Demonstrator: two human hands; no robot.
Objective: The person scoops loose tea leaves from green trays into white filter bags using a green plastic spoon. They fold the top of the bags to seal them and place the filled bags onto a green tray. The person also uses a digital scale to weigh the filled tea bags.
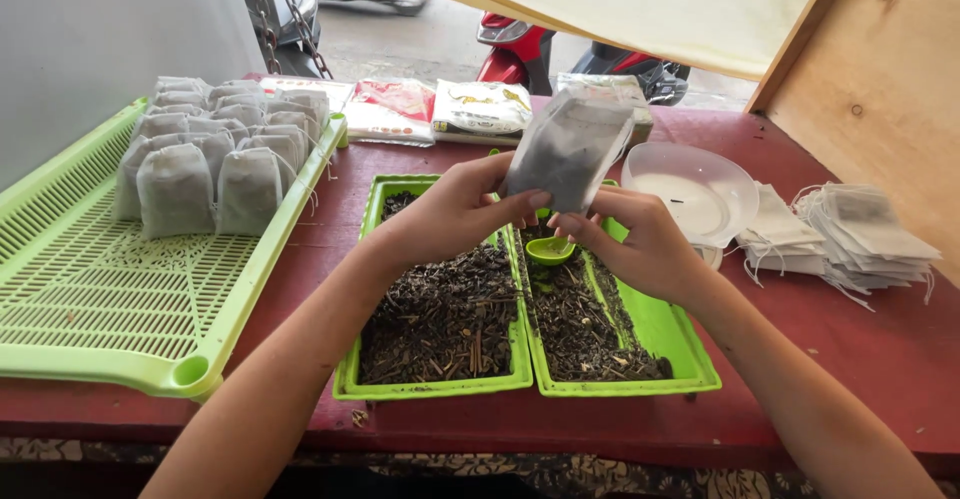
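Held up over the two green trays of dried herbs [445, 319] mid-table: a filled mesh sachet [568, 151], greyish, translucent, dark contents showing. Left hand [450, 214] pinching its lower left edge, right hand [640, 244] gripping the bottom. Green scoop [550, 250] just beneath.

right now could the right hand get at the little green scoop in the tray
Probably yes. The right hand hovers just above the green scoop, which lies uncovered on the dried herbs in the right tray. But both hands hold the filter bag, so its fingers are occupied.
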